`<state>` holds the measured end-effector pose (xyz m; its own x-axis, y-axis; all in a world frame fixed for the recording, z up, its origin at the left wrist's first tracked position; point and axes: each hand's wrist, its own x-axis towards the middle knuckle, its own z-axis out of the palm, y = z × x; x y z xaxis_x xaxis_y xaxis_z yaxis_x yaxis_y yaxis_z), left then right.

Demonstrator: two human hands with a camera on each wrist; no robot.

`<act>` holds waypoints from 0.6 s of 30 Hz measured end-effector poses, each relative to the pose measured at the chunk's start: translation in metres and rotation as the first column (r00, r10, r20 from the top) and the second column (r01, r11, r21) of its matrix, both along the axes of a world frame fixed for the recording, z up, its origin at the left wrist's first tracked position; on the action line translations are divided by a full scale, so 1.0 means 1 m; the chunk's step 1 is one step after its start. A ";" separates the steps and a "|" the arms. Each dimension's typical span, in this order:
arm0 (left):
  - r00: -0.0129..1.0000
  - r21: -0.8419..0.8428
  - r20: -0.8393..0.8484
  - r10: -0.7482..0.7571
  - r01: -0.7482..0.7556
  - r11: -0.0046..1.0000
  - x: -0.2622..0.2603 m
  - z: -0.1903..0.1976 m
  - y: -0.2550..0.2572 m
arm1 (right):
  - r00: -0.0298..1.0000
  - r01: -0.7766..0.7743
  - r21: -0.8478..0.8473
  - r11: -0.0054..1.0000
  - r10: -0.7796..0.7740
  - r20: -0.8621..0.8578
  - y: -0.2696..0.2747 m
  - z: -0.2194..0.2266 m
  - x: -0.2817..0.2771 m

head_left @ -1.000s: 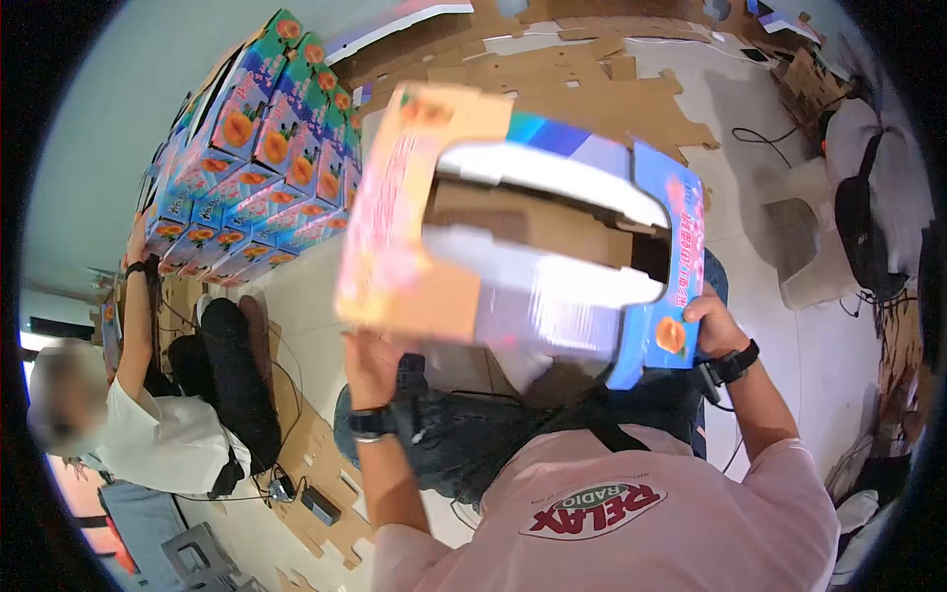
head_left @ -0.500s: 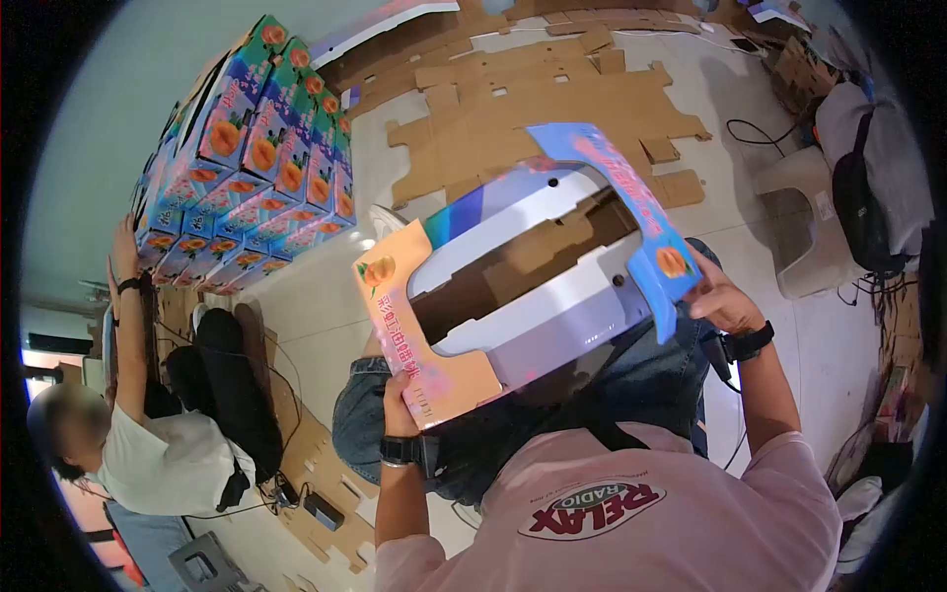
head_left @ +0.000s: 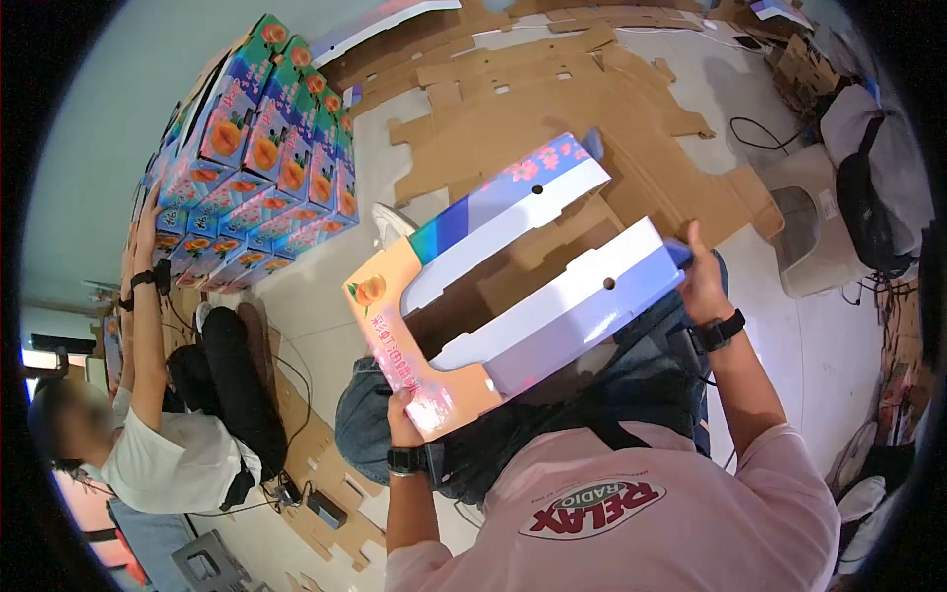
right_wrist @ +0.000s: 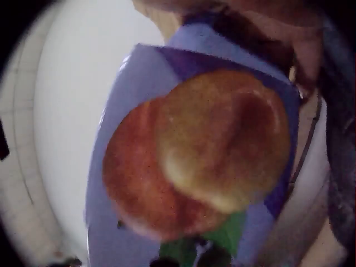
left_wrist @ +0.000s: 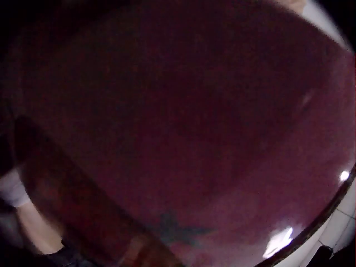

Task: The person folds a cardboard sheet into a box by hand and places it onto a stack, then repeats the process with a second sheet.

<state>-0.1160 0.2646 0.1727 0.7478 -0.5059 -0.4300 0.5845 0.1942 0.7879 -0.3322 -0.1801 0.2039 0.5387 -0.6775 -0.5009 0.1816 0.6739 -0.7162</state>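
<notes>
An open carton [head_left: 552, 347] with an orange end and blue-purple sides is held tilted above the lap, its inside bare brown card. My left hand [head_left: 403, 422] grips the lower corner of the orange end, thumb on the printed face. At the opposite end, my right hand [head_left: 703, 284] lies against a blue flap [head_left: 678, 253] bent outward, one finger or thumb raised. The right wrist view has a fruit-printed panel [right_wrist: 222, 139] close up, with part of the right hand [right_wrist: 300, 39] along its top edge. A dark reddish surface [left_wrist: 194, 122] fills most of the left wrist view.
Fruit-printed cartons [head_left: 247, 187] are stacked at the left, where another person [head_left: 178, 459] sits with arms against them. Flattened cardboard [head_left: 513, 109] covers floor beyond my carton. A pale plastic stool [head_left: 804, 227] stands at right; cables and a black adapter [head_left: 326, 509] lie lower left.
The carton's right end panel, upright before, has folded outward and down. My right hand has shifted from its corner to the folded flap. The other person's second arm now shows at the stack.
</notes>
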 end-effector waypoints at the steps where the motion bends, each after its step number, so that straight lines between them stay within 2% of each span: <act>1: 1.000 0.012 0.014 0.027 -0.027 1.000 -0.001 -0.006 0.005 | 0.997 -0.002 0.186 0.983 -0.013 0.082 -0.007 -0.009 -0.003; 2: 1.000 0.012 0.015 0.026 -0.026 1.000 -0.001 -0.012 0.011 | 0.996 -0.002 0.185 0.983 -0.014 0.084 -0.011 -0.018 -0.004; 4: 0.996 -0.049 -0.042 0.078 -0.080 0.996 0.001 -0.016 0.015 | 0.933 -0.074 0.270 0.960 -0.029 0.358 -0.018 -0.029 -0.001; 5: 0.995 0.004 -0.013 0.098 -0.098 0.995 -0.003 -0.013 0.014 | 0.927 -0.075 0.305 0.949 -0.046 0.371 -0.026 -0.046 -0.009; 6: 0.995 0.004 -0.015 0.100 -0.099 0.995 -0.004 -0.014 0.011 | 0.928 -0.077 0.305 0.949 -0.044 0.370 -0.019 -0.036 -0.007; 8: 0.994 0.052 0.102 0.041 -0.047 0.998 -0.004 -0.017 0.004 | 0.875 -0.072 0.285 0.956 -0.077 0.478 0.001 -0.010 0.003; 9: 0.996 0.020 0.065 0.068 -0.069 0.997 -0.006 -0.015 -0.005 | 0.877 -0.112 0.368 0.923 -0.082 0.474 -0.002 -0.013 0.005; 10: 0.995 0.019 0.067 0.070 -0.072 0.997 -0.011 -0.008 -0.020 | 0.876 -0.115 0.366 0.923 -0.080 0.476 0.001 -0.012 0.006; 12: 0.985 -0.011 0.064 0.159 -0.159 0.987 -0.018 0.005 -0.045 | 0.856 -0.203 0.273 0.940 0.035 0.516 0.014 -0.010 0.007; 13: 0.987 -0.082 0.051 0.149 -0.145 0.986 -0.018 0.000 -0.050 | 0.856 -0.262 0.270 0.927 0.093 0.509 0.020 -0.017 0.005; 14: 0.987 -0.082 0.051 0.150 -0.145 0.986 -0.020 -0.001 -0.059 | 0.856 -0.262 0.269 0.927 0.094 0.509 0.027 -0.019 0.005; 16: 0.984 -0.169 0.038 0.173 -0.164 0.972 -0.031 0.011 -0.093 | 0.834 -0.423 0.176 0.889 0.306 0.459 0.047 -0.020 0.009; 17: 0.977 -0.176 0.021 0.211 -0.204 0.963 -0.036 0.015 -0.109 | 0.834 -0.429 0.181 0.885 0.311 0.456 0.058 -0.021 0.012; 18: 0.969 -0.183 0.004 0.248 -0.243 0.953 -0.041 0.016 -0.126 | 0.803 -0.492 0.149 0.858 0.381 0.458 0.068 -0.023 0.015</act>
<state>-0.1573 0.1390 0.1883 0.8684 -0.3726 -0.3271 0.4804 0.4689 0.7412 -0.3170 -0.1125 0.1812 0.9343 -0.2036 -0.2928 0.0557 0.8943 -0.4441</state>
